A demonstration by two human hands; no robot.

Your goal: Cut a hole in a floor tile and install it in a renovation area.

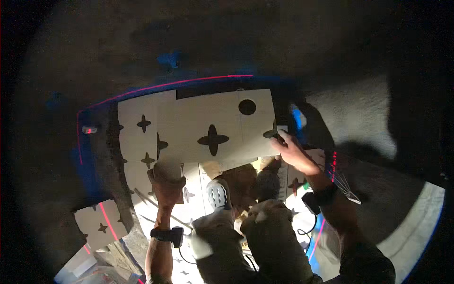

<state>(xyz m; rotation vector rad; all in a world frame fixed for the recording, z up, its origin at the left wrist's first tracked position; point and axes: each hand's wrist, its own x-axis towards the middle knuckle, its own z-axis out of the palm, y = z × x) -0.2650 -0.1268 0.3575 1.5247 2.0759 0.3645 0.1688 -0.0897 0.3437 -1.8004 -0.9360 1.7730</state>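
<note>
Pale patterned tile [187,125] gripped at two near corners

It stretches between and beyond the grips: the left hand [167,185] clasps its left corner, the right hand [293,152] its right. Its round hole [247,107] sits beyond the right fingers. Farther past runs a red line [189,82]; left of the left hand lies a smaller patterned piece [91,221].

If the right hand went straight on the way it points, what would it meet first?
The right hand would likely meet the large pale tile first, by the dark star motif at its right edge; whether they touch now is hard to judge.
</note>
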